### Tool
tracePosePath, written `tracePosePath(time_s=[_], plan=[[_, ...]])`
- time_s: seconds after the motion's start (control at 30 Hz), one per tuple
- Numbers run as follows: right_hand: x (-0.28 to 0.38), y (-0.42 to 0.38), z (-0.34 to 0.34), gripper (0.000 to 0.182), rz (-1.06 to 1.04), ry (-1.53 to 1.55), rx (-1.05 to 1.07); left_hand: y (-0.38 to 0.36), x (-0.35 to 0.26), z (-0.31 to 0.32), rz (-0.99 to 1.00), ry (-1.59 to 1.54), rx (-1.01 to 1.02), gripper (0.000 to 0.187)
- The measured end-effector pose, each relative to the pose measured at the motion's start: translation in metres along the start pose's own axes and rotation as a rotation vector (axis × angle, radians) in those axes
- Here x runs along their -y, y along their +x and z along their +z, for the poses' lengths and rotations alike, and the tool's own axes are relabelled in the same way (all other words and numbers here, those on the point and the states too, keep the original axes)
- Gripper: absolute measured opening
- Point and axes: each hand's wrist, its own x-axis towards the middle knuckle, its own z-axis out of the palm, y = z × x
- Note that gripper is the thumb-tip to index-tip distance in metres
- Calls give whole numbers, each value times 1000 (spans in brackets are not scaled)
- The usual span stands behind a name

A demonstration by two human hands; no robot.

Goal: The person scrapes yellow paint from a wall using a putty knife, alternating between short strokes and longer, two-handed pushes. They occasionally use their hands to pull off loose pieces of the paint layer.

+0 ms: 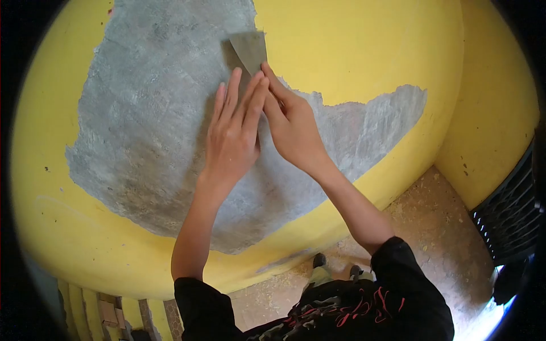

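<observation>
Head view: my right grip (264, 69) pinches the scraper (250, 50) by the wall's (352, 45) torn yellow edge; my left hand (230, 136) lies over it, its closure unclear; thin, light, probably springy, steadiest held low behind the blade

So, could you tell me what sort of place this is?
Probably a porch or hallway being refurbished, judging by the yellow wall with its grey patch, the held scraper and the flake-strewn floor.
</observation>
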Motion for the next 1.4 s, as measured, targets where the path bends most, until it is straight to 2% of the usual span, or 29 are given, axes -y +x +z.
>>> tracePosePath(time_s=[0.07, 0.17, 0.3, 0.37, 0.4, 0.47, 0.6, 0.7, 0.77, 0.8, 0.83, 0.87, 0.9, 0.93, 1.0, 1.03, 1.07, 1.1, 1.13, 1.2, 1.23, 1.27, 1.3, 1.37, 1.4], plan=[[-12, -5, -2, 45, -88, 65, 0, -8, -5, -1, 41, 90, -7, 65], [0, 10, -4, 46, -69, -60, 24, -3, -3, -4, -28, 68, 22, 68], [5, 2, 3, 46, -63, 4, -19, -1, -2, -9, 5, 101, 9, 69], [-11, 6, 0, 46, -179, 0, -22, -9, -5, -9, 8, 120, 64, 72], [-4, 4, 1, 46, -168, 2, -20, -9, -6, -9, 4, 117, 73, 72], [15, 1, 2, 47, 55, -50, 27, -6, -5, -11, -48, 66, 64, 76], [3, -35, -18, 47, 120, -20, 35, -28, -20, -16, -40, 44, 82, 79], [-49, -110, -56, 46, 255, -70, -38, -68, -38, -4, -86, -167, 134, 78], [-110, -187, -97, 45, 289, -307, -121, -111, -52, 20, -88, -296, 175, 75], [-152, -243, -131, 46, 366, -499, -99, -135, -64, 32, -89, -361, 210, 73], [-148, -287, -156, 43, 694, -532, -54, -159, -78, 44, -124, -434, 269, 72], [-168, -352, -189, 44, 767, -661, -82, -184, -93, 55, -158, -508, 329, 71], [-178, -426, -226, 45, 939, -759, -101, -208, -110, 64, -204, -581, 374, 68], [-165, -480, -250, 43, 1194, -980, -127, -231, -125, 71, -249, -654, 419, 66], [-140, -601, -300, 44, 1269, -1085, -267, -271, -152, 77, -325, -802, 485, 62], [-101, -616, -299, 46, 1322, -1036, -397, -288, -163, 81, -311, -814, 477, 62], [-91, -653, -314, 45, 1358, -1090, -481, -306, -174, 83, -378, -875, 506, 60], [-52, -618, -290, 43, 1575, -924, -755, -318, -184, 85, -445, -937, 535, 58], [-47, -624, -292, 44, 1467, -946, -816, -326, -191, 86, -433, -956, 532, 58], [-103, -678, -321, 44, 987, -1002, -729, -337, -205, 90, -517, -1045, 560, 57], [-105, -654, -310, 44, 1023, -741, -711, -342, -210, 95, -501, -1074, 544, 57], [-102, -581, -276, 44, 1045, -480, -683, -339, -214, 94, -494, -1090, 536, 57], [-90, -504, -232, 44, 1008, -448, -628, -331, -214, 95, -503, -1149, 511, 58], [-107, -421, -184, 50, 942, -460, -446, -320, -211, 94, -499, -1216, 484, 58], [-98, -368, -146, 50, 775, -488, -335, -314, -209, 94, -497, -1239, 472, 57]])
